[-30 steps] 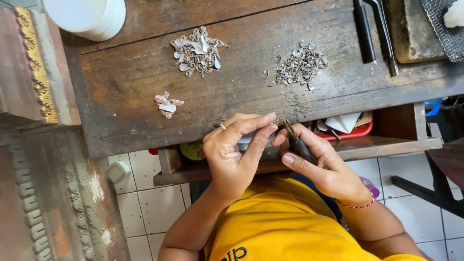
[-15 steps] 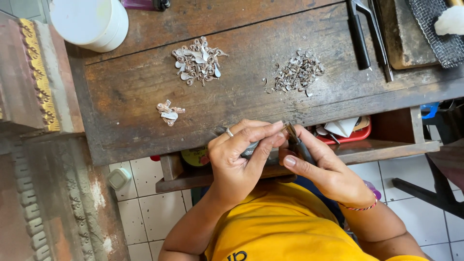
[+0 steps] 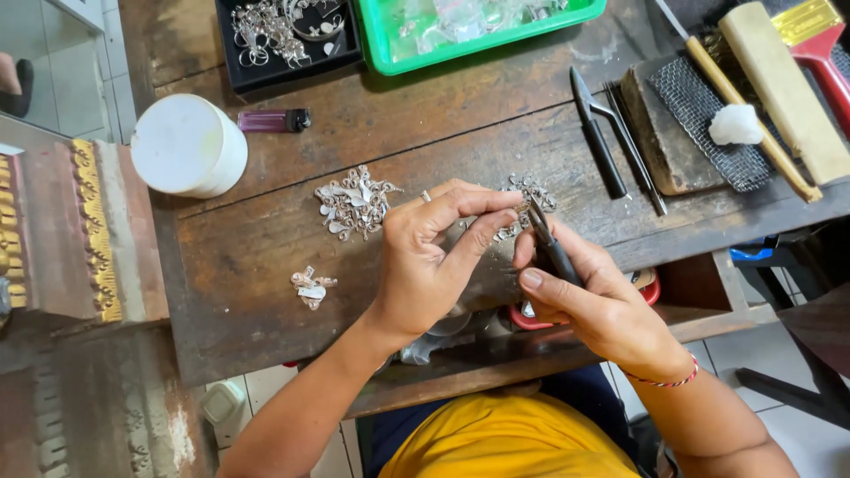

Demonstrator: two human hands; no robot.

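Observation:
My left hand [image 3: 438,257] is raised over the worn wooden bench [image 3: 257,265], its thumb and fingers pinched on a tiny silver piece that I can barely see. My right hand [image 3: 589,301] grips dark pliers [image 3: 551,243] whose tips meet those fingertips. A pile of silver ornaments [image 3: 354,202] lies just left of my left hand. A second pile [image 3: 529,193] sits behind the fingertips, partly hidden. A small cluster of silver pieces [image 3: 312,288] rests nearer the bench's front left.
At the back stand a white round container [image 3: 188,144], a purple lighter [image 3: 273,119], a black tray of silver jewellery [image 3: 288,35] and a green tray [image 3: 478,31]. Black tweezers and cutters [image 3: 606,142], a mesh block with cotton [image 3: 708,124] and brushes lie right.
The view has tilted up, bringing the trays and the back of the bench into sight. Both hands have lifted from the bench's front edge to above its top, still joined at the pliers' tips.

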